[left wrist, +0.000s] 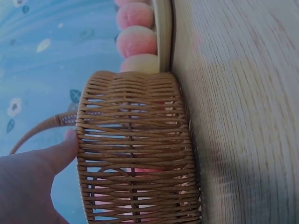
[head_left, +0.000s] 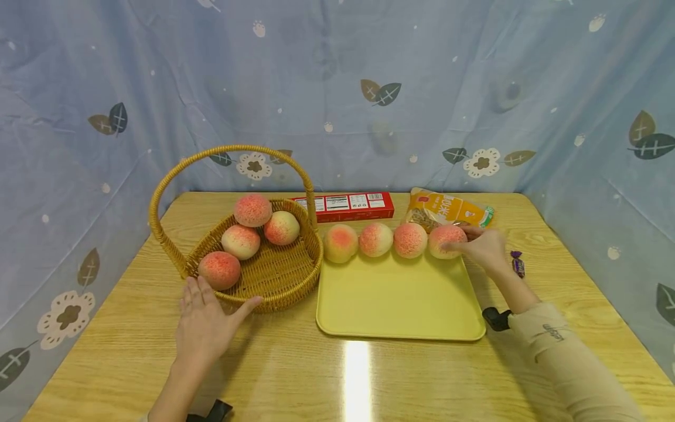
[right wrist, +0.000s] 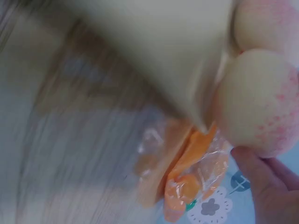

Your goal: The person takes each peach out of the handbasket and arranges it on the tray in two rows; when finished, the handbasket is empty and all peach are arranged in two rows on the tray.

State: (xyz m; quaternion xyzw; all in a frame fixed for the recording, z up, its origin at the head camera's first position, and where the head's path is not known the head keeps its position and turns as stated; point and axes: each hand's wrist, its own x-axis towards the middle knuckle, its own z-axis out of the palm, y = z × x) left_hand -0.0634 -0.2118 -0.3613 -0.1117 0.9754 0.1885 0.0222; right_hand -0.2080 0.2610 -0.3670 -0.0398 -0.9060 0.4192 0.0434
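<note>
My left hand [head_left: 203, 322] rests at the near rim of a woven wicker basket [head_left: 285, 293], its fingers straight and its thumb spread along the rim. In the left wrist view the thumb [left wrist: 60, 151] touches the basket's edge. Several pink-and-cream peaches, one of them a peach [head_left: 219, 270] near those fingers, lie inside the basket. My right hand [head_left: 482, 249] holds a peach [head_left: 447, 241] at the far right corner of a yellow tray [head_left: 395, 299], thumb on its near side. That peach ends a row with three others: one peach [head_left: 411, 240], another peach [head_left: 376, 239] and a yellower peach [head_left: 340, 243].
Behind the tray lie a red box [head_left: 358, 206] and an orange-and-clear food packet [head_left: 448, 208]. A purple-wrapped candy [head_left: 518, 265] lies right of the tray. The basket's tall handle [head_left: 232, 147] arches over it. A blue curtain [head_left: 337, 105] hangs around the wooden table [head_left: 285, 375].
</note>
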